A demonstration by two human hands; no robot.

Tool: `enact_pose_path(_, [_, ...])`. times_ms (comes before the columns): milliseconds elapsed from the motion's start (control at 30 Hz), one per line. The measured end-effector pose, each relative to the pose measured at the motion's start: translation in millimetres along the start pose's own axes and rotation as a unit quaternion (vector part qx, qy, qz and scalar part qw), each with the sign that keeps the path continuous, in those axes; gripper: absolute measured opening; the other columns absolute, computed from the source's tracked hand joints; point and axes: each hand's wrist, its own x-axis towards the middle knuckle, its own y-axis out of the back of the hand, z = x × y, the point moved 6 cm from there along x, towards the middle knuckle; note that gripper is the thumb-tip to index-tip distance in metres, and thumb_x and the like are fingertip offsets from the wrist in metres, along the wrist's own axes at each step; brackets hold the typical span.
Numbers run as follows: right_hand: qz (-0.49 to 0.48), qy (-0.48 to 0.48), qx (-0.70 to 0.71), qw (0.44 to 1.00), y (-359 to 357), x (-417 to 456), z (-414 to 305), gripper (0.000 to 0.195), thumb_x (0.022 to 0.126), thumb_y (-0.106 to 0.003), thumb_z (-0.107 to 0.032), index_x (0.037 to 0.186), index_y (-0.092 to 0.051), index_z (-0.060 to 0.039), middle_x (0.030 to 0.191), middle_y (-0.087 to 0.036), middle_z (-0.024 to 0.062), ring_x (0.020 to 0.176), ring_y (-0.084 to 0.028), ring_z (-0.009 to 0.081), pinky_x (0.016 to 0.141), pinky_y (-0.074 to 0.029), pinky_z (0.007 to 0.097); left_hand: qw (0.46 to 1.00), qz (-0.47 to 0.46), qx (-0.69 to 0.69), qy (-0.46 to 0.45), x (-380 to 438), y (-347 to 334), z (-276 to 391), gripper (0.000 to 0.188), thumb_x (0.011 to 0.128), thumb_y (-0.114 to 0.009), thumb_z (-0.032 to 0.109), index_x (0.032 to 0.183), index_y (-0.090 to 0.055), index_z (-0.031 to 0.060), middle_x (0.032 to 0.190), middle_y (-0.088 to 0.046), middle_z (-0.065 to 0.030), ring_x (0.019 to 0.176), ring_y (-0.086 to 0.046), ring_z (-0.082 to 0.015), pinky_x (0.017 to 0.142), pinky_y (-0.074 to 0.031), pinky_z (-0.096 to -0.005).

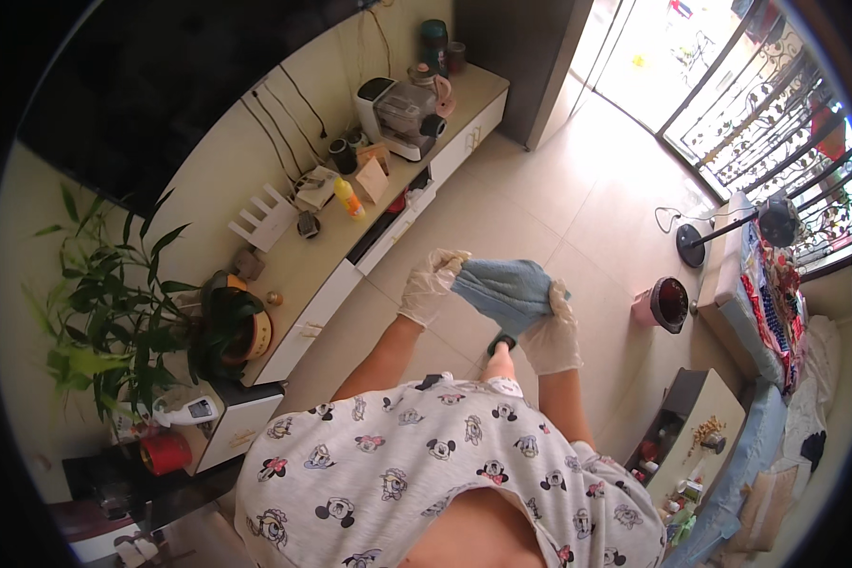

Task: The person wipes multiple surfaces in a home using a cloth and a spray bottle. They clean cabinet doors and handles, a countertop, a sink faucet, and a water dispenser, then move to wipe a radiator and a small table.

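Note:
A blue cloth (pixel 508 287) is stretched between my two hands, out in front of my body and above the tiled floor. My left hand (pixel 432 284), in a thin translucent glove, grips its left end with bent fingers. The right end is held by my right hand (pixel 555 334), gloved the same way, with the fingertips at the cloth's upper right edge. Folds run across the fabric between the hands. Below it, one of my feet in a dark slipper (pixel 501 344) shows on the floor.
A long cabinet (pixel 341 273) on the left bears a router (pixel 264 221), a yellow bottle (pixel 348 199), a kitchen appliance (pixel 401 117) and a potted plant (pixel 255 337); one drawer (pixel 397 231) stands pulled out. To the right are a pink bin (pixel 660 305), a fan (pixel 692 245) and a low table (pixel 703 426).

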Motion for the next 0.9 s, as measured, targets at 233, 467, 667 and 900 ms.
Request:
enact_pose_path(233, [0.027, -0.09, 0.019, 0.995, 22, 149, -85, 0.047, 0.109, -0.05, -0.038, 0.138, -0.054, -0.0001, 0.135, -0.063, 0.0233, 0.122, -0.063, 0.0401, 0.107, -0.052, 0.0573, 0.98, 0.109, -0.098, 0.131, 105, 1, -45, 0.023, 0.107, -0.059, 0.016, 0.121, -0.067, 0.0006, 0.094, -0.075, -0.011, 0.071, -0.066, -0.0085, 0.066, -0.055, -0.0213])
enact_pose_path(467, [0.039, 0.051, -0.022, 0.998, 34, 237, -253, 0.044, 0.103, -0.064, -0.021, 0.138, -0.05, 0.0013, 0.133, -0.063, 0.0258, 0.121, -0.065, 0.0409, 0.107, -0.054, 0.0589, 0.978, 0.15, -0.031, 0.14, 217, -39, -20, 0.03, 0.105, -0.064, 0.029, 0.121, -0.066, 0.0043, 0.106, -0.075, -0.0074, 0.083, -0.069, -0.011, 0.076, -0.059, -0.0258])
enact_pose_path(667, [0.137, 0.062, 0.097, 0.984, 93, 305, -317, 0.045, 0.102, -0.066, -0.02, 0.136, -0.05, 0.0047, 0.132, -0.064, 0.0235, 0.117, -0.067, 0.0386, 0.103, -0.058, 0.053, 0.97, 0.168, -0.01, 0.174, 287, -54, -23, 0.028, 0.104, -0.064, 0.027, 0.124, -0.066, 0.0073, 0.112, -0.074, -0.0075, 0.089, -0.07, -0.0112, 0.08, -0.059, -0.0279])
enact_pose_path(900, [0.087, 0.084, 0.081, 0.989, 77, 385, -340, 0.047, 0.104, -0.063, -0.029, 0.136, -0.055, 0.0046, 0.136, -0.064, 0.0203, 0.121, -0.066, 0.0341, 0.104, -0.058, 0.0478, 0.967, 0.171, -0.074, 0.176, 395, -38, -48, 0.027, 0.103, -0.066, 0.025, 0.119, -0.067, 0.0033, 0.105, -0.075, -0.0075, 0.08, -0.068, -0.0086, 0.072, -0.057, -0.0229])
